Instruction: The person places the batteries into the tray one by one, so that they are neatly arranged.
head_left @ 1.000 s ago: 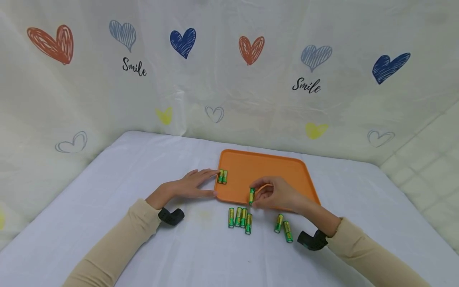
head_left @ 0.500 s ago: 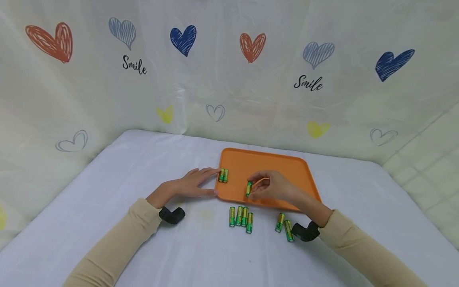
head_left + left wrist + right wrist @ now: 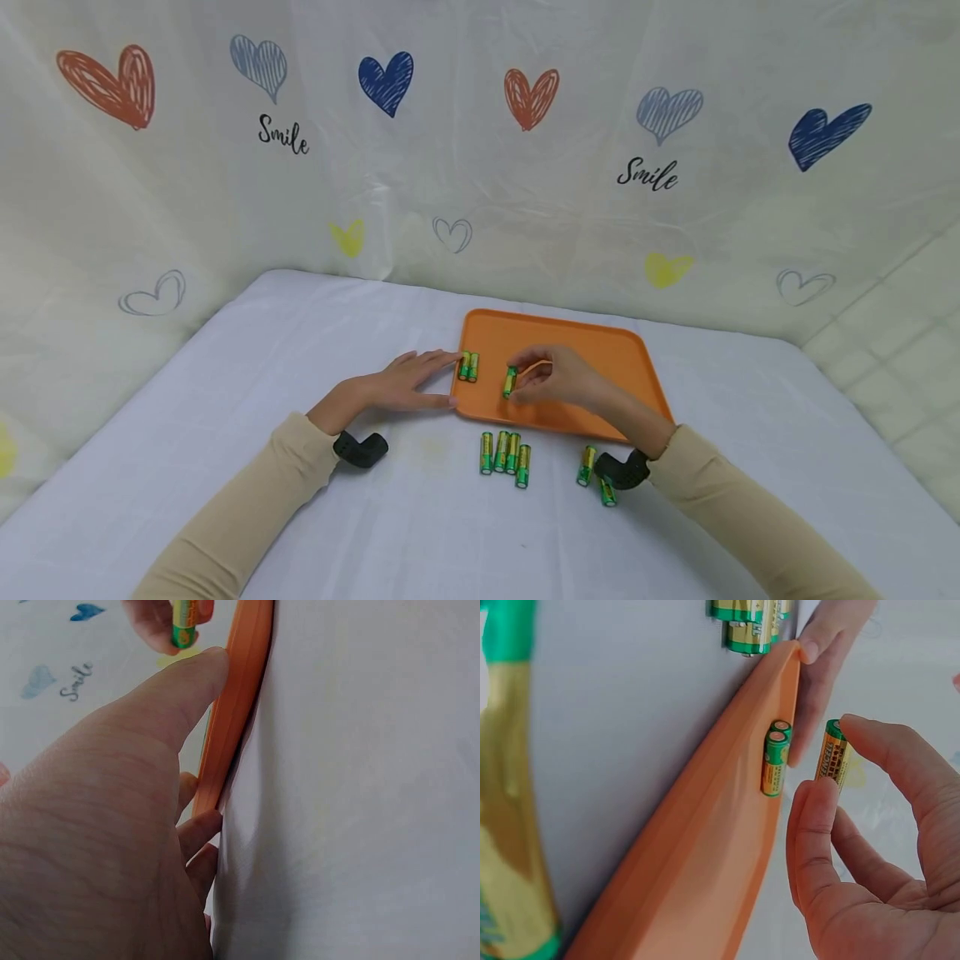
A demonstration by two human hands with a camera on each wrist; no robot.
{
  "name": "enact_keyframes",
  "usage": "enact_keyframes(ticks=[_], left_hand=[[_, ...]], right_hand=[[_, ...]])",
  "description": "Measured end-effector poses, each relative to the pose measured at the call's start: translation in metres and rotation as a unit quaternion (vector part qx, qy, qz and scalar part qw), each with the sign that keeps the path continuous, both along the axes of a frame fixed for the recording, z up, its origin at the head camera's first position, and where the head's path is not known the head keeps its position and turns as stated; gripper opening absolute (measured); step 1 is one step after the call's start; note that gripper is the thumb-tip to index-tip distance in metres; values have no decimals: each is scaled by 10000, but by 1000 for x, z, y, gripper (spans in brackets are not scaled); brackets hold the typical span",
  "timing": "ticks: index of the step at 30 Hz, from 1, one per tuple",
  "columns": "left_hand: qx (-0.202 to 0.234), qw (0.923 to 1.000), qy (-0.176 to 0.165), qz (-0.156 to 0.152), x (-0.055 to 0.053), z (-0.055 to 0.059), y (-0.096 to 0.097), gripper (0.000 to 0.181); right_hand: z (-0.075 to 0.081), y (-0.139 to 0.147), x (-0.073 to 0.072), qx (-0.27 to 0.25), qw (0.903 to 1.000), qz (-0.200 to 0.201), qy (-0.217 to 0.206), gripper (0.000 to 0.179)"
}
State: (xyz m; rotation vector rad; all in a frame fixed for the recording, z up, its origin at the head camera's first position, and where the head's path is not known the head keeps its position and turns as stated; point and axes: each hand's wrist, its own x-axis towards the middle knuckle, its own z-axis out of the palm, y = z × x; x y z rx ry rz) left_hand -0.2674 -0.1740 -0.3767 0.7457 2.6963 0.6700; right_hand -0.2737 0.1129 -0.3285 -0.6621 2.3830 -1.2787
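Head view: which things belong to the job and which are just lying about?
In the job, apparently:
battery in the right hand
tray, left hand at its edge
two batteries on the tray
six batteries on the cloth

Just decoration:
hearts
"Smile" lettering

Glossy battery (image 3: 832, 756) — smooth plastic tray (image 3: 600, 350)

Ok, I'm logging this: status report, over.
Right grip pinching green-and-gold cylindrical battery above orange rectangular tray. Left grip at tray's left rim. Two similar batteries lie inside that rim; nothing visibly blocking.
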Motion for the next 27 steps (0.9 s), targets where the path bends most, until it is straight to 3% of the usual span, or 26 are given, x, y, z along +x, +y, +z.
enact_keyframes(ticks=[14, 27], left_hand=[[83, 9999, 21, -62, 1, 0, 0, 81], [-18, 10000, -46, -9, -1, 0, 0, 82]], right_hand=[[3, -15, -17, 128, 9998, 154, -21, 52], [-7, -26, -40, 448, 9988, 215, -38, 48]])
